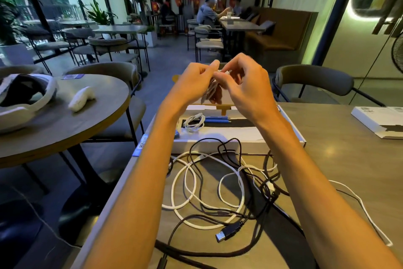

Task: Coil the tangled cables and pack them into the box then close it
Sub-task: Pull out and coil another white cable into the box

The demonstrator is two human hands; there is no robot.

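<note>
centre frame — left hand (194,82) and right hand (246,85) both pinch a small coiled cable (208,92) — loops should stay even, tail tucked.

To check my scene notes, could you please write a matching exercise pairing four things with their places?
Things: 1 small coiled white cable; 2 black USB plug; 3 pale bundled cable; 4 white plastic controller.
Places: a on the round wooden table; b pinched between left hand and right hand; c inside the open white cardboard box; d loose on the grey table.
Pairs: 1-c, 2-d, 3-b, 4-a.
</note>
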